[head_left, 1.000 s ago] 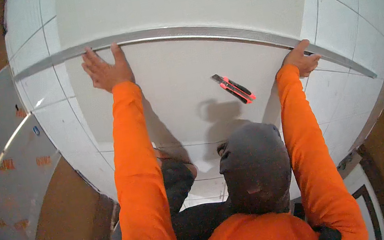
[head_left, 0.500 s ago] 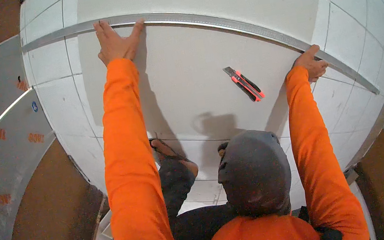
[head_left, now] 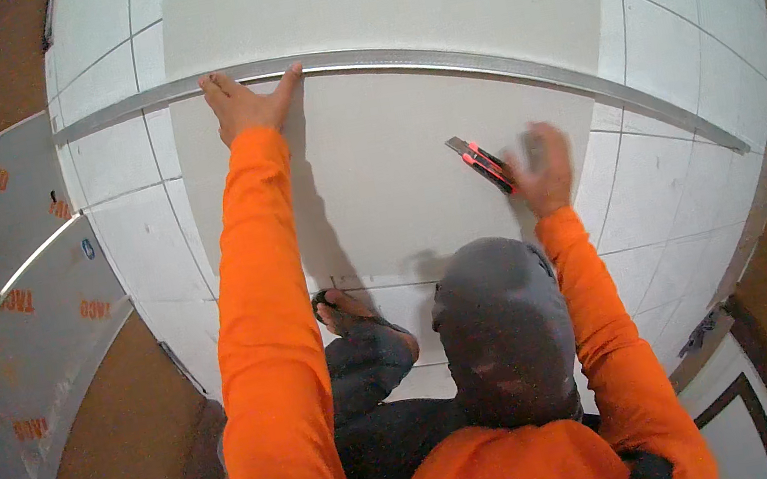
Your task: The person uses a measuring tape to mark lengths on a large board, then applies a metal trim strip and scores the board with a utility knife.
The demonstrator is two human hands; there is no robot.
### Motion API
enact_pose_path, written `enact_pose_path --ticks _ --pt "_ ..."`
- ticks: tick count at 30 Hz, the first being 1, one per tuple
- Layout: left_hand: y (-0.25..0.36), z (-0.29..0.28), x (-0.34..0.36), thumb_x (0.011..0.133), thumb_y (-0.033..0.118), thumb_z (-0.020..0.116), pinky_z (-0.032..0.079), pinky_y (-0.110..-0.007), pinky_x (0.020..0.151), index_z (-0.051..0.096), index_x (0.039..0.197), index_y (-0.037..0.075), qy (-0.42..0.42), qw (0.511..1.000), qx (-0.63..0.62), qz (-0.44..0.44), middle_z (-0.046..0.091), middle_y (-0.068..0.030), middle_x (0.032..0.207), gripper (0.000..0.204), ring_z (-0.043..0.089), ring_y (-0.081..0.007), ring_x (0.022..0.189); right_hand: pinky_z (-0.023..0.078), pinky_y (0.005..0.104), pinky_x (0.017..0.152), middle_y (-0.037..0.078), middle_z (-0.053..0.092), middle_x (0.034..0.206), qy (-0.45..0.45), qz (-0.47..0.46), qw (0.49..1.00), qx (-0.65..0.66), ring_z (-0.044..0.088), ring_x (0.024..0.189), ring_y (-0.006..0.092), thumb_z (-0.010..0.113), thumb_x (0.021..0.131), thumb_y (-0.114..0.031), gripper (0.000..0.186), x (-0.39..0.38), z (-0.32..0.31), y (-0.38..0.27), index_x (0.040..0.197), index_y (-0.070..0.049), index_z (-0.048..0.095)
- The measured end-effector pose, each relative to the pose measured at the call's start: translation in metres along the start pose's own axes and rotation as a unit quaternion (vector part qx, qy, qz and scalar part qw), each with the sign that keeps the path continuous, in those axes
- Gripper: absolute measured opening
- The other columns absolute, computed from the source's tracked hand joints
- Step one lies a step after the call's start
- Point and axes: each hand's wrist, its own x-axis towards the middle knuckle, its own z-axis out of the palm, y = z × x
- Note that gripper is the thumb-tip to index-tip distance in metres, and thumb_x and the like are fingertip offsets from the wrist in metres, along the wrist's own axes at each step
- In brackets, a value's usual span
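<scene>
A long grey metal profile [head_left: 435, 62] lies crosswise over a pale flat board [head_left: 390, 157]. My left hand [head_left: 248, 108] rests on the profile left of its middle, thumb and fingers spread, the tips on the metal. A red and black utility knife [head_left: 485, 165] lies on the board, its blade end to the upper left. Right beside its handle is my right hand [head_left: 546, 170], off the profile. Motion smears its fingers, so whether they have closed on the knife cannot be made out.
White floor tiles [head_left: 133, 226] border the board on both sides. Grey printed sheets [head_left: 20, 250] stand at the left beside brown surfaces. My foot [head_left: 346, 309] is at the board's near edge. A white-framed panel [head_left: 739, 423] sits at the lower right.
My right hand has let go of the profile's right part and moved left to the knife's handle. My left hand stays on the profile. The whole view has shifted slightly.
</scene>
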Motion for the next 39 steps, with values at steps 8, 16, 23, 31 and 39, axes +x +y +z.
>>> enact_pose_path --ticks 8,16,23,31,39 --pt "-0.001 0.000 0.000 0.067 0.084 0.070 0.033 -0.054 0.118 0.010 0.160 -0.002 -0.010 1.000 -0.026 -0.004 0.008 -0.0160 0.169 0.140 0.011 -0.0292 0.156 0.052 0.0433 0.084 0.019 0.067 0.106 -0.089 0.211 0.971 0.064 0.066 0.098 0.0358 0.073 0.090 -0.021 0.039 0.001 -0.010 -0.013 0.119 -0.002 0.054" --pt "0.006 -0.011 -0.004 0.070 0.079 0.071 0.030 -0.058 0.119 0.006 0.160 -0.001 -0.048 0.998 -0.034 -0.019 0.003 -0.0150 0.170 0.137 0.006 -0.0283 0.157 0.053 0.0420 0.085 0.020 0.069 0.101 0.023 0.381 0.923 -0.054 0.069 0.091 0.0338 0.087 0.075 -0.043 0.063 -0.001 -0.027 0.066 0.111 -0.002 0.056" --pt "0.008 -0.016 -0.002 0.072 0.079 0.070 0.028 -0.056 0.120 0.004 0.160 -0.002 -0.064 0.997 -0.035 -0.029 0.002 -0.0158 0.170 0.137 0.004 -0.0294 0.157 0.054 0.0437 0.079 0.017 0.071 0.089 -0.030 0.448 0.891 -0.057 0.069 0.083 0.0340 0.090 0.068 -0.048 0.060 0.014 -0.027 0.068 0.093 -0.001 0.064" --pt "0.011 -0.007 0.000 0.072 0.081 0.067 0.024 -0.058 0.121 0.005 0.160 -0.003 -0.070 0.997 -0.010 -0.034 0.000 -0.0176 0.169 0.136 0.002 -0.0309 0.157 0.054 0.0452 0.082 0.018 0.072 0.093 -0.040 0.474 0.875 -0.088 0.070 0.087 0.0360 0.096 0.060 -0.044 0.065 0.016 -0.030 0.087 0.096 -0.001 0.064" --pt "-0.006 -0.003 0.005 0.073 0.077 0.071 0.023 -0.047 0.124 0.009 0.159 -0.005 -0.043 0.999 -0.001 -0.022 0.003 -0.0198 0.169 0.134 0.004 -0.0326 0.157 0.052 0.0355 0.078 0.011 0.067 0.092 0.016 0.490 0.872 0.012 0.060 0.079 0.0214 0.092 0.068 -0.049 0.068 0.060 -0.043 0.056 0.104 0.001 0.063"
